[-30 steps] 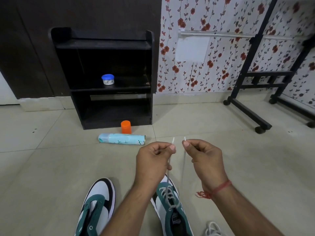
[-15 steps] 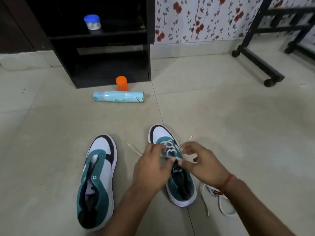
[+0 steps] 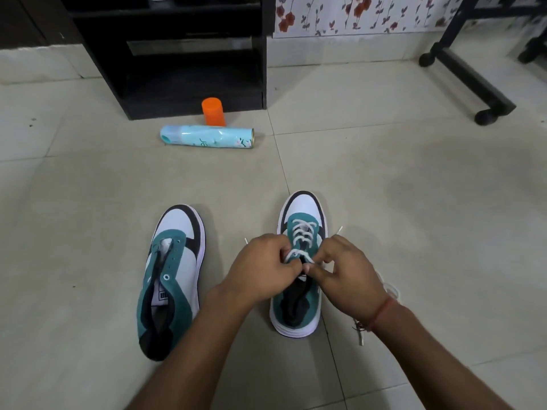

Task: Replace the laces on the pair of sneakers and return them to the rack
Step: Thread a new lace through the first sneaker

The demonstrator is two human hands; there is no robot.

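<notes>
**Lacing the right-hand sneaker: both hands working at the upper eyelets**

The left hand (image 3: 260, 270) and the right hand (image 3: 344, 273) are meeting over the throat of the laced sneaker (image 3: 299, 279), which is standing on the floor (image 3: 414, 202). Each grip is closing in a pinch on the white lace (image 3: 300, 235): fingers curled, thumb and forefinger nipping the cord just where the two hands touch. A lace tip is sticking out beyond each grip, one outward of the left hand, one outward of the right. Holding the cord so short probably gives control for crossing or threading the next eyelets; the exact eyelet is hidden by the fingers.

Ahead of the grips, the lace is already crossing in several white bars over the teal tongue. The shoe is showing a white toe, black trim, teal upper and white sole. Well to the left of the grips, the unlaced sneaker (image 3: 171, 279) is lying with eyelets bare and tongue open. A loose lace (image 3: 390, 291) is lying just behind the right wrist, partly hidden.

Far ahead of the grips, the black rack (image 3: 263, 54) is waiting, with a spray can (image 3: 207, 137) on its side and an orange cap (image 3: 213, 111) before it. By this showing, roughly half the task remains.
</notes>
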